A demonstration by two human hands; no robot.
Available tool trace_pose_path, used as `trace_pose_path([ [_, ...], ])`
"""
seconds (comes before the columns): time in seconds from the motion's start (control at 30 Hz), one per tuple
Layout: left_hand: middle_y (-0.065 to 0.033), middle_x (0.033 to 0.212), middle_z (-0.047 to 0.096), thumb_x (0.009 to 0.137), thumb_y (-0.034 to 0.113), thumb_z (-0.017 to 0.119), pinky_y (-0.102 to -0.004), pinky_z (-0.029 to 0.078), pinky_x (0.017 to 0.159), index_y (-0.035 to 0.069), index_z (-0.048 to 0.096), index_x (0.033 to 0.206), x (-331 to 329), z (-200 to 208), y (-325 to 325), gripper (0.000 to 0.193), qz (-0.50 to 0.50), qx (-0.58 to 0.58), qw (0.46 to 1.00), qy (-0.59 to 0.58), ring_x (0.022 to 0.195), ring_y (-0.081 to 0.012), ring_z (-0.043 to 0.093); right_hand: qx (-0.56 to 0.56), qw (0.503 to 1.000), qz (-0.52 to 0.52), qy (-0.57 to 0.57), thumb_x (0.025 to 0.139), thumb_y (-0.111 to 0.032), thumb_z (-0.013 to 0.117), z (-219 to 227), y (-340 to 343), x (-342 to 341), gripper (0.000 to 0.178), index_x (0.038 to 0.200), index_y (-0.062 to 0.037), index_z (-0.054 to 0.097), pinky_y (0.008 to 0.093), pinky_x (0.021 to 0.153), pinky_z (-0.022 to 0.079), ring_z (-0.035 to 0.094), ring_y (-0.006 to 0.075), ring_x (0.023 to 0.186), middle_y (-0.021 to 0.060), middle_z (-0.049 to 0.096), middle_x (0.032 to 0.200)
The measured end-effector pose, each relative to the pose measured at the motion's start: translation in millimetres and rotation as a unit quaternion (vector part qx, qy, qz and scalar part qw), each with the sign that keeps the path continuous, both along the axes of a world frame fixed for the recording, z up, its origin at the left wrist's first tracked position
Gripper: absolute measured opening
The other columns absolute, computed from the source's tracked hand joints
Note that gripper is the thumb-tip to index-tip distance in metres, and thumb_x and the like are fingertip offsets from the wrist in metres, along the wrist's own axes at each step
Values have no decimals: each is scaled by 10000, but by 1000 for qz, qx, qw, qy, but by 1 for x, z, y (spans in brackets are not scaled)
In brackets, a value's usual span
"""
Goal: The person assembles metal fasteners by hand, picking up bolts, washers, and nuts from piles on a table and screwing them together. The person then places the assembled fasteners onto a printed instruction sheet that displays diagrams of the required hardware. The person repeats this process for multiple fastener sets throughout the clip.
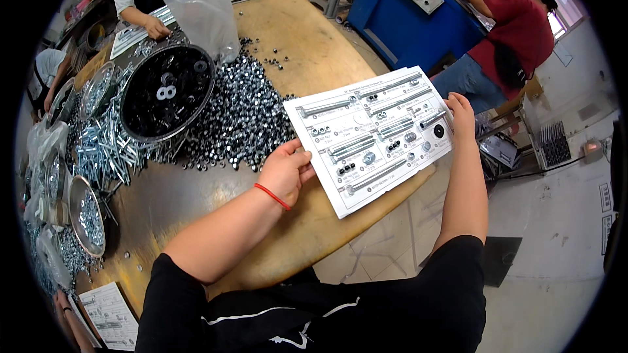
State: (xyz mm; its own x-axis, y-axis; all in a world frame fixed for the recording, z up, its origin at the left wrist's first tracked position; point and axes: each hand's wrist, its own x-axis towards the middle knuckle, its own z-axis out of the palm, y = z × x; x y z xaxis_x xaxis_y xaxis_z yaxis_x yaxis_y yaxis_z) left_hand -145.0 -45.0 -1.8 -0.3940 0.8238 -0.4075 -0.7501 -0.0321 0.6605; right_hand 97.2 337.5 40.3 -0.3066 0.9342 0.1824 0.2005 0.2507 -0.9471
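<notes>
Between my hands is a white printed hardware card (pixel 358 119) with bolts, nuts and washers laid out in rows on its face. It is tilted over the table's right edge. My left hand (pixel 286 171), with a red band at the wrist, grips the card's left edge, thumb on the face. At the far right corner, my right hand (pixel 462 116) closes on the opposite edge; its fingers behind the card are hidden. Just beyond my left hand lies a heap of loose metal nuts (pixel 245 108). A black bowl (pixel 169 95) with dark parts and white washers rests against the heap.
Long bolts (pixel 108 147) and metal bowls (pixel 87 216) crowd the wooden table (pixel 314 33) at left. More cards lie at lower left (pixel 111 314) and the far end. Co-workers are at the left; a person in red (pixel 517 33) stands by a blue machine (pixel 405 19).
</notes>
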Motion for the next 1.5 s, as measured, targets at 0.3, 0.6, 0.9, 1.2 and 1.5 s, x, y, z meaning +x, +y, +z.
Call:
trace_pose_path([
  [0.3,-64,1161,663,956,-7,478,-260,550,854,27,540,1309,5,-29,45,360,5,-33,999,15,1028,-149,651,-27,998,16,48,926,-263,643,-47,78,-6,379,1176,20,618,300,817,486,639,195,883,128,689,980],
  [0.6,-63,820,676,894,72,677,-238,519,633,-46,576,1113,-7,-45,27,268,-15,-62,971,229,697,-112,629,178,964,-5,-198,938,-285,630,-28,57,-11,436,1204,59,608,339,952,458,609,258,1096,181,658,1177],
  [0.9,-35,845,643,926,81,621,-254,512,688,-16,572,1170,-37,-25,-181,268,156,23,940,304,759,-83,603,293,928,228,-40,951,-95,579,59,-214,-145,372,1311,-7,541,325,959,429,552,201,1138,114,578,1297],
  [1.2,-32,1036,636,909,15,626,-246,480,844,30,588,1232,-16,-41,-499,326,558,-178,695,417,948,-91,585,121,755,638,-91,839,-57,680,-38,-566,-268,381,1216,-48,625,312,843,489,590,196,1050,95,620,1204],
  [1.5,-157,1232,579,867,115,677,-358,465,957,-3,502,1321,7,-156,-864,501,825,-394,378,144,1122,-241,553,334,722,581,-174,808,-75,688,-115,-733,-308,237,1033,-33,623,405,750,513,613,327,825,126,606,924],
])
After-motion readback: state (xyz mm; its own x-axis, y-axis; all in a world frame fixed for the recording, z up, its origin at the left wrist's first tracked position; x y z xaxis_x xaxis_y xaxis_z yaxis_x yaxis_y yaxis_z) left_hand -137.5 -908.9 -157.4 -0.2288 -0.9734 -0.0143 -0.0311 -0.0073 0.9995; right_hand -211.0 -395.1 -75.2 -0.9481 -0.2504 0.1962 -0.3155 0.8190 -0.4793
